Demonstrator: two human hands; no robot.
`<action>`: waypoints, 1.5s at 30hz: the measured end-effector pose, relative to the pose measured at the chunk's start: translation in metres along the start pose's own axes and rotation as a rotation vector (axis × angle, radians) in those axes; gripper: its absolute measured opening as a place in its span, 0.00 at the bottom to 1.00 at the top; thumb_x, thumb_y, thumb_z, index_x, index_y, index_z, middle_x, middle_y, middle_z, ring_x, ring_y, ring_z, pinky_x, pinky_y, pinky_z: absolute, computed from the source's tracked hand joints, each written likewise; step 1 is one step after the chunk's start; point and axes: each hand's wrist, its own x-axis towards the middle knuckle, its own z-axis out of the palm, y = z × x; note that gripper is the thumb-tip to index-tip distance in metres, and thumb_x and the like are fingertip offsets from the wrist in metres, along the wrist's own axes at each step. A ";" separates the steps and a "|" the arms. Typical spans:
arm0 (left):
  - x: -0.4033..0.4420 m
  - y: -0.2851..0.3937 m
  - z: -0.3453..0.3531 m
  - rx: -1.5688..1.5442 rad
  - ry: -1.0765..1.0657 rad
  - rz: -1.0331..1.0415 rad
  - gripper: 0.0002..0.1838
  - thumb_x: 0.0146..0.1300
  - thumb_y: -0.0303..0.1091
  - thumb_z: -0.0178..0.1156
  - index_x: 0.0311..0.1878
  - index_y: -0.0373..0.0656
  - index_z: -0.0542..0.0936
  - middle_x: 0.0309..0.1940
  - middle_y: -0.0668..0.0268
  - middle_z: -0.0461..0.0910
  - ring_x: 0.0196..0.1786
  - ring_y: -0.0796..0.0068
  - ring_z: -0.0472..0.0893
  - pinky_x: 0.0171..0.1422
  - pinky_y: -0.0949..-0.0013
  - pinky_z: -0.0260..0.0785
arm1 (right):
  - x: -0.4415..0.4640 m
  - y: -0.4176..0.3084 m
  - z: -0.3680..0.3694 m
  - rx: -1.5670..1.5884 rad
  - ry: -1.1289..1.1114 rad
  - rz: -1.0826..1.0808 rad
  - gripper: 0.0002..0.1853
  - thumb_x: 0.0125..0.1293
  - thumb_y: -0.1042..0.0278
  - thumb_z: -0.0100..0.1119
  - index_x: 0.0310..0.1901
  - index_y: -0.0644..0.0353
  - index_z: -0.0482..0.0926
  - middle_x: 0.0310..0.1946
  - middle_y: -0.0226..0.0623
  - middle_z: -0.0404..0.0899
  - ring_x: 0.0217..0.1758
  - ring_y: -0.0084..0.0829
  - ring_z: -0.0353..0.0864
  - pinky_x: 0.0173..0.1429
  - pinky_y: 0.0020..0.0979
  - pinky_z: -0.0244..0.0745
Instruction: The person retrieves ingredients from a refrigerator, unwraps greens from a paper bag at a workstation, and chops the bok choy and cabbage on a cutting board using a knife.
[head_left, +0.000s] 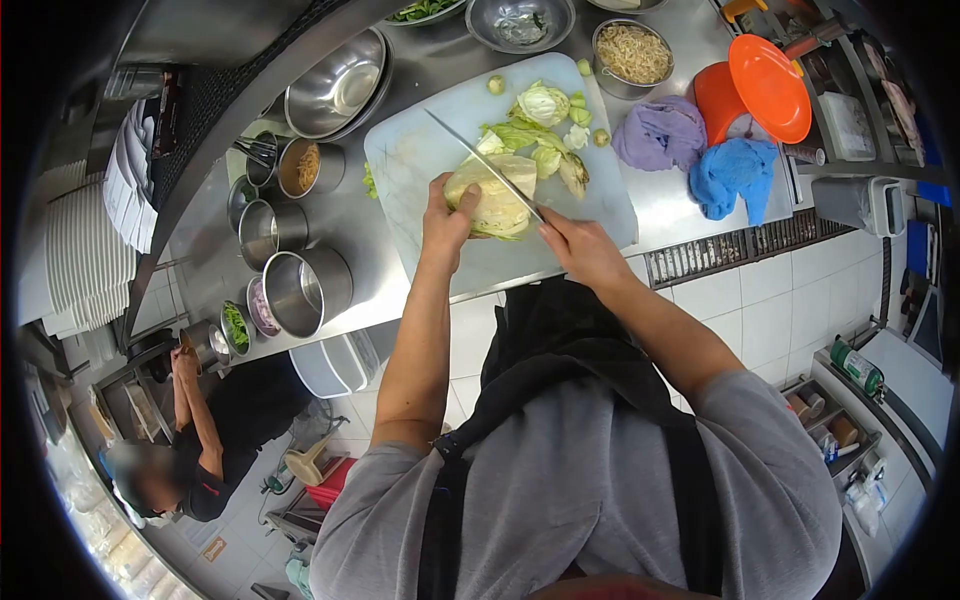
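Note:
A large piece of pale cabbage [500, 205] rests near the front of a white cutting board [410, 160]. My left hand [447, 222] grips its left side, with the thumb lying on top. In my right hand [578, 246] is the handle of a long knife [470, 148], whose blade crosses over the cabbage towards the upper left. Whether the edge has entered the cabbage I cannot tell. Loose cabbage leaves [545, 105] and small trimmed bits lie behind and to the right of it on the board.
Left of the board stand steel bowls [335, 85] and steel pots [305, 290]. Behind it is a pot of shredded food [632, 55]. To the right lie a purple cloth [660, 135], a blue cloth [733, 178] and an orange container [768, 90]. Another person [215, 430] works at lower left.

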 end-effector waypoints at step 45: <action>0.046 -0.005 0.092 0.887 0.202 1.073 0.25 0.53 0.50 0.70 0.52 0.46 0.84 0.59 0.59 0.78 0.65 0.42 0.71 0.68 0.48 0.64 | -0.066 0.047 -0.033 0.649 -0.134 0.591 0.35 0.62 0.74 0.66 0.72 0.53 0.67 0.21 0.31 0.73 0.15 0.23 0.72 0.18 0.27 0.69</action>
